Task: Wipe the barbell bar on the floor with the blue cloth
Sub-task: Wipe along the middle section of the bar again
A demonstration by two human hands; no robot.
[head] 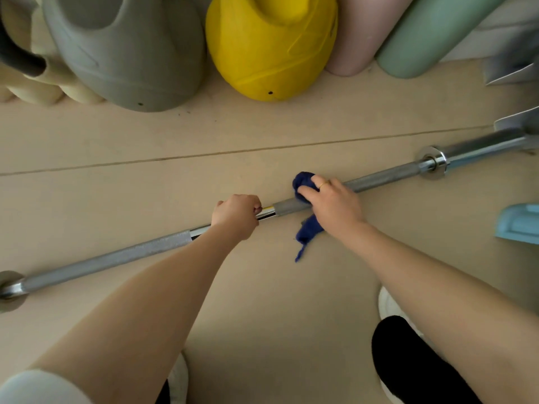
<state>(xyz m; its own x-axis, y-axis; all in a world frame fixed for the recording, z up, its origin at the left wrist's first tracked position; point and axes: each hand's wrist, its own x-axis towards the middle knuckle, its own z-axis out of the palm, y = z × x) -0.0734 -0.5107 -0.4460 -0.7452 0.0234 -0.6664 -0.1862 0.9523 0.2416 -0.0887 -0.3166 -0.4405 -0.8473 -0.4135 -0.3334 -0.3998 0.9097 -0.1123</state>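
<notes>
Barbell bar [110,259] lies flat on the floor [262,301], diagonal from the collar at lower left to the right collar [431,163] at upper right, sleeve running on past it. Left hand [236,212] has its grip curled round the smooth centre section, pinning the bar. Right hand [332,199] has its grip wrapped over the blue cloth [303,185], cloth bunched round the bar just right of centre, loose tail trailing onto the floor below.

Progress, my read: wipe is underway, mid-bar. Can't tell from surface finish which stretches are already clean. Likely left: knurl from cloth out to the right collar, plus the whole left half under and beyond the left hand.

Clearance: bar run to the right collar is open, collar is the hard stop. Yellow kettlebell [271,53] and grey kettlebell [125,53] sit well behind the bar, apart from it. Light blue object [519,223] at right edge is near but off the bar line. Shoe [388,304] is below, clear.
</notes>
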